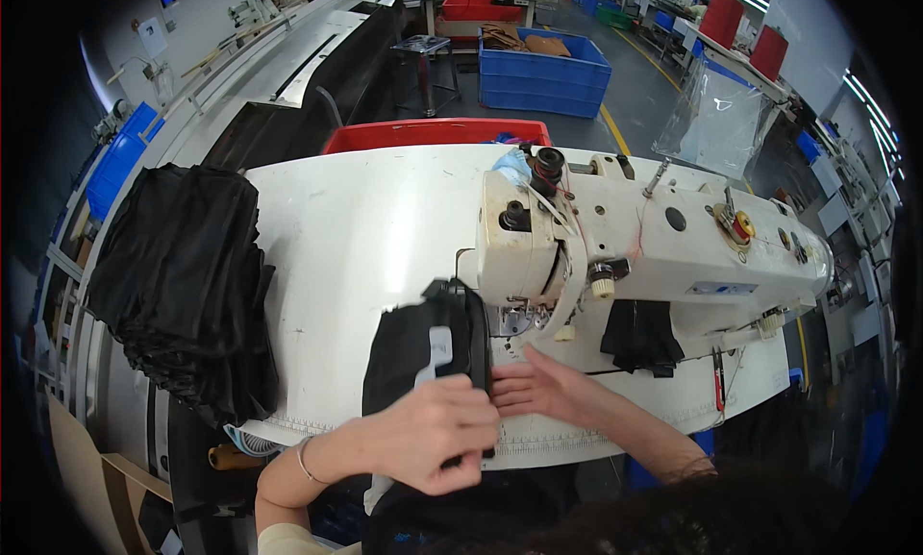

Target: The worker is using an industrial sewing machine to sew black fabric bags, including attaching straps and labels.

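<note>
A black fabric piece (399, 339) with a light grey patch (440, 345) lies on the white table, left of the sewing machine's needle area. A thick dark edge runs along its right side. My left hand (433, 435) is closed over its near part, fingers curled; what they hold, if anything, is hidden. My right hand (543, 390) lies with fingers stretched out, their tips at the fabric's right edge. The white sewing machine (654, 228) stands just beyond my right hand, red thread running over it.
A tall stack of black fabric pieces (183, 276) stands at the table's left. More black fabric (642, 336) and a red-handled tool (718, 380) lie at the right. Behind the table are a red bin (433, 132) and a blue crate (543, 82).
</note>
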`<state>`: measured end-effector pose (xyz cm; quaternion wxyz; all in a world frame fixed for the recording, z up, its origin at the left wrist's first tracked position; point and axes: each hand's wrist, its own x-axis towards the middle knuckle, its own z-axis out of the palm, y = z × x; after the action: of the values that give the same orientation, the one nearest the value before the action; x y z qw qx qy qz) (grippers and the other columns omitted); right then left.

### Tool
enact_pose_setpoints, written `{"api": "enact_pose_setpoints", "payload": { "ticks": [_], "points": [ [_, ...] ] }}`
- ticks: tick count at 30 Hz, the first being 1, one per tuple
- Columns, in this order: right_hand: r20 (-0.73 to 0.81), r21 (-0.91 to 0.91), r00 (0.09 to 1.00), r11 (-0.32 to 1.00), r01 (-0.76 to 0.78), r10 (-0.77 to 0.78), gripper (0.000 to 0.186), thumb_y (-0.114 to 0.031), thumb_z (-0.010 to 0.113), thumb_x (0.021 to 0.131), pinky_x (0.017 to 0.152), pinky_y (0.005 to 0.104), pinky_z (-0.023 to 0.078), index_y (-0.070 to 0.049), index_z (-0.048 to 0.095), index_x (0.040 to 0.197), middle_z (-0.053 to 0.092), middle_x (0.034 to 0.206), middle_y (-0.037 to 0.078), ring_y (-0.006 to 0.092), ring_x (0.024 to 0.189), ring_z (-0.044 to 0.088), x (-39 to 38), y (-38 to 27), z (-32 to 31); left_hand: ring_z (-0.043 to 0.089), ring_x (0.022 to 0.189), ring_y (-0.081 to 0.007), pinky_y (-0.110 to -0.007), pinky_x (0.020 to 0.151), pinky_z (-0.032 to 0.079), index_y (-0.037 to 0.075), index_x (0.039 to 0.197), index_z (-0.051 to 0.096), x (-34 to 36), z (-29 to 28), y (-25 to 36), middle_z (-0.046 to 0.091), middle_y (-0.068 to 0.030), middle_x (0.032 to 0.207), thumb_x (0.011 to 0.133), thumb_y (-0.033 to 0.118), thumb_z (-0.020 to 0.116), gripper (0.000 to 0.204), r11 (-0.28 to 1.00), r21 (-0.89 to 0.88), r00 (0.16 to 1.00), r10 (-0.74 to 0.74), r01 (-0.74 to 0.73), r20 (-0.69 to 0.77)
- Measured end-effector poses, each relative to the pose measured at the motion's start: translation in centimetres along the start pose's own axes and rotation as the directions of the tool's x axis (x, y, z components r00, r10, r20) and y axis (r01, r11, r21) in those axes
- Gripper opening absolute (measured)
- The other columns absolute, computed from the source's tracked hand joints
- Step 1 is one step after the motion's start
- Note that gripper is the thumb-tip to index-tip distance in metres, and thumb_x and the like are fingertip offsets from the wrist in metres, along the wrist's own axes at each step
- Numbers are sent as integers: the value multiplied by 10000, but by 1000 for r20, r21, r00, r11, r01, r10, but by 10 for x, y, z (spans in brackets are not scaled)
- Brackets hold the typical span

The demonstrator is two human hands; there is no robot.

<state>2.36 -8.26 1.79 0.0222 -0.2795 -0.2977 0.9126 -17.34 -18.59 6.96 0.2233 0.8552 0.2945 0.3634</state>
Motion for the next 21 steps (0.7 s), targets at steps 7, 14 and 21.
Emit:
{"api": "enact_pose_setpoints", "payload": {
  "ticks": [7, 14, 21],
  "points": [
    [-93, -175, 935, 930, 324, -344, 564, -169, 584, 962, 1046, 273, 353, -14, 357, 1455, 496, 1372, 43, 112, 1226, 446, -20, 62, 44, 575, 933, -221, -327, 780, 481, 58, 1004, 674, 3, 66, 52, 606, -65, 984, 789, 267, 722, 303, 976, 46, 977, 209, -211, 49],
    [-679, -648, -11, 593, 478, -734, 403, -40, 511, 964, 954, 260, 438, 12, 474, 1362, 616, 1218, 63, 107, 1067, 576, -283, 125, 2, 531, 1076, -356, -446, 886, 466, 47, 1085, 652, -35, 73, 26, 550, -171, 1166, 637, 141, 813, 485, 962, 152, 971, -236, 228, 39],
    [-699, -714, 232, 679, -171, -676, 591, -246, 457, 1006, 1169, 387, 190, -22, 229, 1503, 201, 1563, 219, 328, 1454, 197, -259, 209, -130, 537, 1035, -364, -444, 814, 479, 26, 1085, 635, -39, 105, -12, 532, -192, 1196, 680, 123, 759, 435, 971, 147, 980, -196, 191, 25]
  ]
}}
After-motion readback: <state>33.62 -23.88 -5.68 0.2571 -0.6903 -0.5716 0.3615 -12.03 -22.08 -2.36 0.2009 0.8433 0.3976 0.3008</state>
